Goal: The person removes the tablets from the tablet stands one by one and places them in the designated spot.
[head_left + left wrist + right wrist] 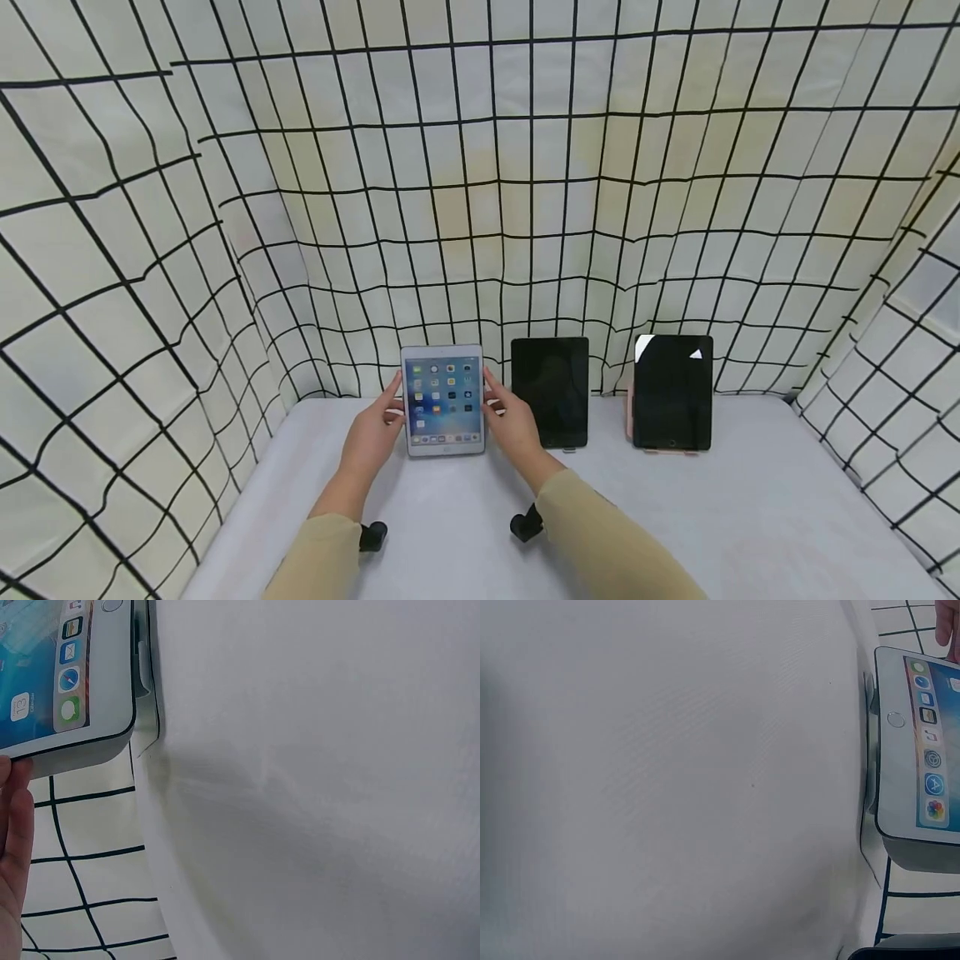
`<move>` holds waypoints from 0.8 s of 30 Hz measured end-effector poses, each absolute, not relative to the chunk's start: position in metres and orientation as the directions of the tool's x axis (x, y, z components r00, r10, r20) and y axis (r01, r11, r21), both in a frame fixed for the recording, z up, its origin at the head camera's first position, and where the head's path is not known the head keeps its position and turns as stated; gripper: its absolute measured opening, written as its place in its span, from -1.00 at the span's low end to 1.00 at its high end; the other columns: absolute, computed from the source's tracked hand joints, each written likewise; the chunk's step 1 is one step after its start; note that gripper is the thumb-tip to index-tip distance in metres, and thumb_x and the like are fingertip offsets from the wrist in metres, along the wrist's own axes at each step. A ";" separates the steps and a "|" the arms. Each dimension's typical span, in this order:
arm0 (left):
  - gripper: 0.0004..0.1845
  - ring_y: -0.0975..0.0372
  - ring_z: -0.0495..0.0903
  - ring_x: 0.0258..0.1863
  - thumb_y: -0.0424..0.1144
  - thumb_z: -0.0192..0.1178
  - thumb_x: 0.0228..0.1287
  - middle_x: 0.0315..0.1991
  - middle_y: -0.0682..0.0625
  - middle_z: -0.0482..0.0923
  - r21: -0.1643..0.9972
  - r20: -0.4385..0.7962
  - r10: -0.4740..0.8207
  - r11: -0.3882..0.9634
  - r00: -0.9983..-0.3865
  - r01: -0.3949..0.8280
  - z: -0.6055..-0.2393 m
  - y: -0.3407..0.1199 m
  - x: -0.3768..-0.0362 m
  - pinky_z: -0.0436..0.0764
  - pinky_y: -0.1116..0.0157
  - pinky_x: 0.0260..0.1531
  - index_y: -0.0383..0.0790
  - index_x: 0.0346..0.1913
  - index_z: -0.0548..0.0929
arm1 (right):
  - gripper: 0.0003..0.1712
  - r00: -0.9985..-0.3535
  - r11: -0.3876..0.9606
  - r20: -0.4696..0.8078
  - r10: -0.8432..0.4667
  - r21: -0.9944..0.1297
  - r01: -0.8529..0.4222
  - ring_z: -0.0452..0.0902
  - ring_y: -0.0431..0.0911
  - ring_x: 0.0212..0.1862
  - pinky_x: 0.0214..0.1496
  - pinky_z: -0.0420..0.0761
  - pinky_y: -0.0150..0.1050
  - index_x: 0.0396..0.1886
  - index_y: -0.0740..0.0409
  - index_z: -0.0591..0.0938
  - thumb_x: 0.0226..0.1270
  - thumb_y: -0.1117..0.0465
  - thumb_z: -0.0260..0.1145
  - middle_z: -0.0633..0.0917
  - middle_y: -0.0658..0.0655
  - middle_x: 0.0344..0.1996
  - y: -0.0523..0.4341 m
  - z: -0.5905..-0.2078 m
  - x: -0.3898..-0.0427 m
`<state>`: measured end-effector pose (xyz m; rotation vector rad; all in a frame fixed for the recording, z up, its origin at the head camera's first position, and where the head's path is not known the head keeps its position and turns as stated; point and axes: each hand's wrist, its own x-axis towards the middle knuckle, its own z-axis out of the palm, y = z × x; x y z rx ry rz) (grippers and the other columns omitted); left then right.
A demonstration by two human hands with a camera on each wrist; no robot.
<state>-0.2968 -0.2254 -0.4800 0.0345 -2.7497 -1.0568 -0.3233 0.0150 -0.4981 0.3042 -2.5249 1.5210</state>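
A white tablet [444, 401] with a lit home screen of app icons stands upright, leaning back near the grid wall. My left hand [372, 425] holds its left edge, thumb and fingers at the side. On the opposite edge my right hand [513, 419] grips with thumb and fingers. In the left wrist view, the left fingers [16, 802] meet the edge of the tablet [112, 690], and a clear stand lip [142, 671] shows by its lower edge. The right wrist view has the tablet [897, 765] with the left hand [946, 626] beyond; the right hand is out of that view.
Two dark-screened tablets lean upright to the right: a black one [550, 392] close beside the right hand, and another [672, 396] farther along on a pinkish stand [630, 408]. A white cloth covers the table [465, 533]. White fabric walls with a black grid [525, 208] enclose the back and sides.
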 end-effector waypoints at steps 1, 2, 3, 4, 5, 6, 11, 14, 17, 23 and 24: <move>-0.16 0.09 0.61 0.06 -0.30 0.18 0.42 0.15 -0.03 0.59 0.668 0.169 -0.090 0.743 -0.981 0.047 -0.479 -0.225 -0.296 0.61 0.06 -0.07 0.31 0.57 0.00 | -0.21 -0.964 0.449 0.251 -0.089 -0.854 -0.264 0.58 -0.16 -0.08 -0.20 0.61 -0.32 0.49 -0.50 0.24 0.44 0.24 0.27 0.65 -0.02 -0.02 0.016 -0.498 -0.323; -0.16 0.09 0.61 0.05 -0.31 0.19 0.42 0.15 -0.03 0.59 0.671 0.165 -0.089 0.740 -0.982 0.046 -0.478 -0.225 -0.295 0.61 0.06 -0.07 0.30 0.58 0.01 | -0.21 -0.965 0.443 0.245 -0.094 -0.857 -0.261 0.58 -0.16 -0.08 -0.19 0.62 -0.32 0.50 -0.49 0.24 0.44 0.25 0.27 0.65 -0.01 -0.02 0.017 -0.497 -0.322; -0.16 0.09 0.61 0.05 -0.31 0.19 0.42 0.15 -0.03 0.59 0.672 0.163 -0.087 0.739 -0.983 0.046 -0.478 -0.225 -0.295 0.61 0.07 -0.08 0.28 0.58 0.02 | -0.21 -0.966 0.435 0.240 -0.099 -0.863 -0.259 0.58 -0.15 -0.08 -0.19 0.62 -0.32 0.50 -0.48 0.24 0.44 0.25 0.28 0.65 -0.01 -0.02 0.018 -0.497 -0.321; -0.16 0.09 0.61 0.05 -0.31 0.19 0.41 0.14 -0.04 0.59 0.673 0.163 -0.084 0.738 -0.983 0.048 -0.477 -0.225 -0.294 0.62 0.07 -0.09 0.25 0.58 0.03 | -0.21 -0.967 0.426 0.234 -0.104 -0.868 -0.256 0.58 -0.14 -0.08 -0.18 0.64 -0.31 0.50 -0.46 0.25 0.44 0.25 0.28 0.65 0.00 -0.01 0.019 -0.496 -0.320; -0.17 0.09 0.62 0.04 -0.31 0.20 0.41 0.14 -0.04 0.59 0.675 0.160 -0.082 0.736 -0.984 0.048 -0.476 -0.224 -0.293 0.62 0.07 -0.10 0.24 0.58 0.03 | -0.21 -0.967 0.418 0.228 -0.110 -0.872 -0.253 0.58 -0.14 -0.08 -0.18 0.65 -0.31 0.51 -0.44 0.25 0.43 0.26 0.28 0.64 0.00 -0.01 0.020 -0.496 -0.320; -0.17 0.09 0.61 0.04 -0.31 0.20 0.41 0.14 -0.05 0.59 0.678 0.156 -0.080 0.734 -0.985 0.048 -0.476 -0.224 -0.293 0.62 0.07 -0.10 0.24 0.58 0.03 | -0.21 -0.968 0.409 0.223 -0.114 -0.877 -0.250 0.58 -0.14 -0.08 -0.17 0.65 -0.31 0.51 -0.43 0.25 0.43 0.27 0.28 0.64 0.01 -0.01 0.021 -0.495 -0.319; -0.17 0.09 0.60 0.05 -0.31 0.20 0.41 0.14 -0.05 0.57 0.721 0.128 -0.087 0.693 -0.988 0.033 -0.475 -0.225 -0.289 0.60 0.07 -0.07 0.29 0.57 0.04 | -0.19 -0.968 0.384 0.206 -0.144 -0.890 -0.247 0.59 -0.15 -0.11 -0.19 0.66 -0.35 0.49 -0.47 0.26 0.42 0.29 0.29 0.63 0.02 0.00 0.025 -0.493 -0.317; -0.16 0.09 0.60 0.05 -0.31 0.20 0.41 0.14 -0.06 0.56 0.752 0.111 -0.088 0.659 -0.990 0.026 -0.476 -0.226 -0.287 0.60 0.06 -0.04 0.32 0.56 0.04 | -0.18 -0.967 0.378 0.197 -0.160 -0.893 -0.245 0.60 -0.17 -0.12 -0.20 0.66 -0.35 0.47 -0.53 0.26 0.42 0.29 0.29 0.62 0.02 -0.01 0.026 -0.490 -0.316; -0.17 0.08 0.59 0.04 -0.32 0.19 0.41 0.12 -0.09 0.55 0.777 0.098 -0.083 0.629 -0.992 0.025 -0.476 -0.228 -0.285 0.60 0.07 -0.01 0.33 0.56 0.05 | -0.17 -0.966 0.359 0.190 -0.176 -0.901 -0.243 0.59 -0.16 -0.13 -0.21 0.66 -0.33 0.47 -0.55 0.26 0.41 0.29 0.29 0.62 0.04 -0.02 0.028 -0.487 -0.314; -0.20 0.11 0.60 0.00 -0.32 0.20 0.40 0.09 -0.10 0.57 0.810 0.081 -0.063 0.585 -0.995 0.029 -0.474 -0.229 -0.281 0.61 0.09 -0.01 0.27 0.56 0.11 | -0.16 -0.967 0.311 0.167 -0.194 -0.924 -0.222 0.59 -0.12 -0.15 -0.14 0.69 -0.17 0.46 -0.55 0.27 0.40 0.32 0.30 0.61 0.05 -0.04 0.035 -0.486 -0.308; -0.21 0.12 0.60 -0.01 -0.32 0.20 0.40 0.08 -0.10 0.58 0.812 0.082 -0.055 0.583 -0.995 0.034 -0.474 -0.228 -0.280 0.61 0.10 -0.01 0.25 0.56 0.12 | -0.16 -0.967 0.308 0.165 -0.193 -0.926 -0.219 0.59 -0.12 -0.15 -0.13 0.69 -0.15 0.46 -0.56 0.27 0.40 0.31 0.30 0.61 0.05 -0.05 0.036 -0.486 -0.307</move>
